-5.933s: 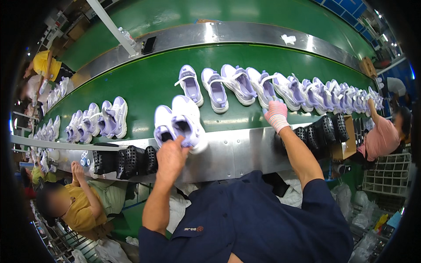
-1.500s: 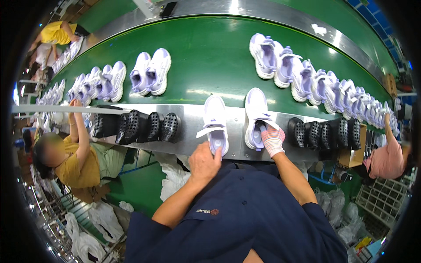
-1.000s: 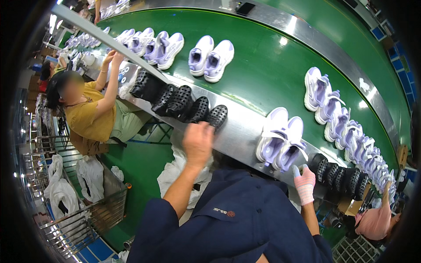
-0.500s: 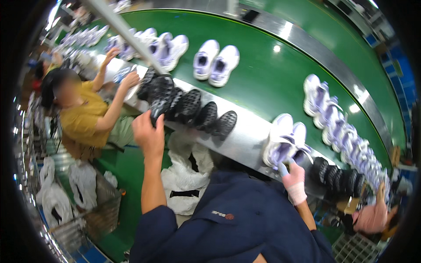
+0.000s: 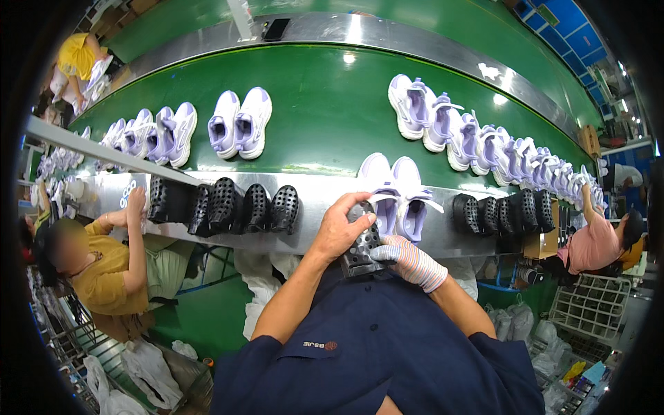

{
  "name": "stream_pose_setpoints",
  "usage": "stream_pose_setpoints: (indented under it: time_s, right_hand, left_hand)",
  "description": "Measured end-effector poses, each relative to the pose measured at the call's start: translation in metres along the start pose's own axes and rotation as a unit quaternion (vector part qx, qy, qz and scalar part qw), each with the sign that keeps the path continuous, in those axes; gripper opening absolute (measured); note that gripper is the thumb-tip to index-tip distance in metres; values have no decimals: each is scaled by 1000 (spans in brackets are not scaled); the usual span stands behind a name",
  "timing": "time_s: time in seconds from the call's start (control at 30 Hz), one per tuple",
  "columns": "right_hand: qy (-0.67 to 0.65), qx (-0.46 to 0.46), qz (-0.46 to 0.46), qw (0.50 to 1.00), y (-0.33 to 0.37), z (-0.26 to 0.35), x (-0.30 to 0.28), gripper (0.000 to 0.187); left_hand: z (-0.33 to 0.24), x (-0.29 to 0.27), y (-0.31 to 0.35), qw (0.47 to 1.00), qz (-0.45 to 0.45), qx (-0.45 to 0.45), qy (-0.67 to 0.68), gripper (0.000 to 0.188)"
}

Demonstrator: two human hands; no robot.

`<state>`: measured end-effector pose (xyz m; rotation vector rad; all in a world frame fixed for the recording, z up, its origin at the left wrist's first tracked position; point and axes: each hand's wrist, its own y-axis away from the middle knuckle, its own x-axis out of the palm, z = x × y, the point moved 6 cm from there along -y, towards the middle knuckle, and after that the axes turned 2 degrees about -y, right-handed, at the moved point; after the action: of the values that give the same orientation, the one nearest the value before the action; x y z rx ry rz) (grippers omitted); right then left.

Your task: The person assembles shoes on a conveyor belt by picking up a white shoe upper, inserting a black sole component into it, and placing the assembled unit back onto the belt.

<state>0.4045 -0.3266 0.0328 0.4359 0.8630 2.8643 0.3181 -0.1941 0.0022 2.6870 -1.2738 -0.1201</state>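
Close to my chest, a black perforated plastic shoe insert (image 5: 364, 243) is held between both hands. My left hand (image 5: 337, 229), bare, is closed over its upper end. My right hand (image 5: 416, 263), in a striped knit glove, grips its lower right side; some fingertips are hidden. Just beyond, a pair of white and lavender sneakers (image 5: 374, 170) rests on the metal ledge (image 5: 315, 238), toes pointing away and laces loose. More black inserts (image 5: 284, 207) stand on the ledge to the left, and another row of inserts (image 5: 507, 213) stands to the right.
On the green conveyor belt (image 5: 325, 104) sit a sneaker pair (image 5: 238, 124) and a long sneaker row (image 5: 484, 145) at right. A slanted metal bar (image 5: 104, 153) crosses the left side. Co-workers in yellow (image 5: 104, 270) and pink (image 5: 589, 238) sit at either side.
My left hand has brought an insert from the left group to my chest. My right hand has left the sneakers and now grips that insert too. The view has turned left.
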Motion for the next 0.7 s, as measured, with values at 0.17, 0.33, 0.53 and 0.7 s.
stream_pose_setpoints:
  time_s: [0.17, 0.33, 0.53, 0.7]
  right_hand:
    - [530, -26, -179, 829, 39, 26, -20, 67]
    - [508, 1, -197, 839, 43, 1, -46, 59]
    - [581, 79, -190, 788, 46, -5, -92, 56]
    - [587, 137, -192, 774, 13, 12, -102, 40]
  left_hand:
    - [31, 24, -7, 986, -160, -44, 34, 26]
    - [38, 59, -11, 981, -188, -45, 16, 26]
    - [-10, 60, -34, 883, -198, 132, -404, 46]
    - [37, 76, -102, 913, 7, 120, -390, 27]
